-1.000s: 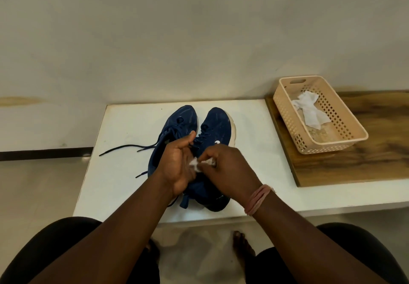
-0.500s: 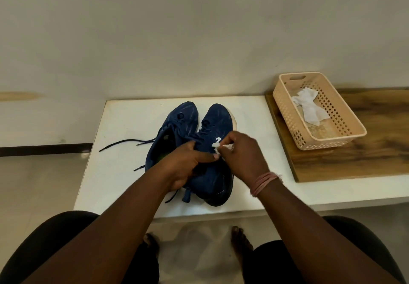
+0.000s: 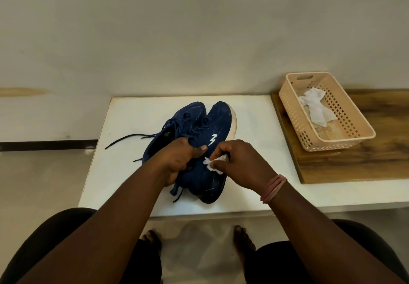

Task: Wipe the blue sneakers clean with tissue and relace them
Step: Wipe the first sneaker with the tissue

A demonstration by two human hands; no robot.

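Right sneaker (image 3: 212,142) tilted on white desk (image 3: 124,166), under both hands, touching left sneaker (image 3: 177,126) beside it. Left hand (image 3: 177,159) grips right sneaker at collar, fingers curled, thumb on side. Right hand (image 3: 241,162) pinches crumpled tissue (image 3: 210,165) against sneaker side, just right of left thumb. Loose lace (image 3: 128,138) trails left of left hand. Beige basket (image 3: 358,126) with used tissue (image 3: 316,106) well right of right hand, on wooden board (image 3: 354,164).

Plain home room: low white table (image 3: 137,115), wooden board (image 3: 354,164), tiled floor (image 3: 44,184).
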